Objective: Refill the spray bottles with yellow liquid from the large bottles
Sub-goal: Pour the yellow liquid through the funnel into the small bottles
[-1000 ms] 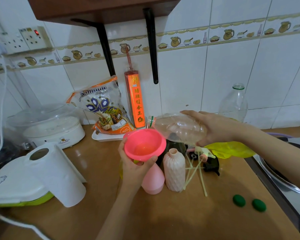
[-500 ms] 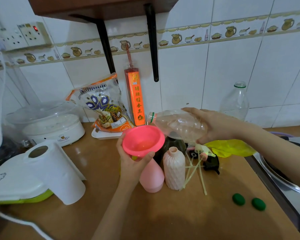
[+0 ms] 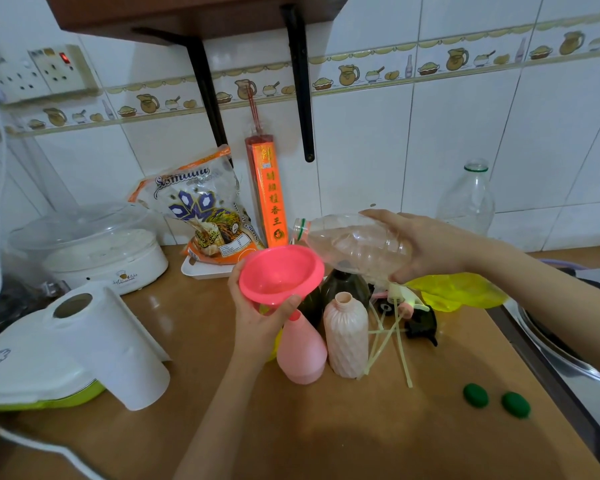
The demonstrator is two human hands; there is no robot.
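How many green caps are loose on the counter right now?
2: one green cap and a second cap beside it, at the counter's right front edge near the sink. Others may be hidden behind the bottles.

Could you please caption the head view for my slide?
Right hand tips a clear bottle over a pink funnel held by left hand.

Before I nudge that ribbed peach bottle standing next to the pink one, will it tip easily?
Probably. The ribbed peach bottle is tall and narrow, open-necked and likely light, though its opaque wall hides any fill. It stands close beside the pink bottle, and the loose dip tubes lean at its base, so a push could topple them together.
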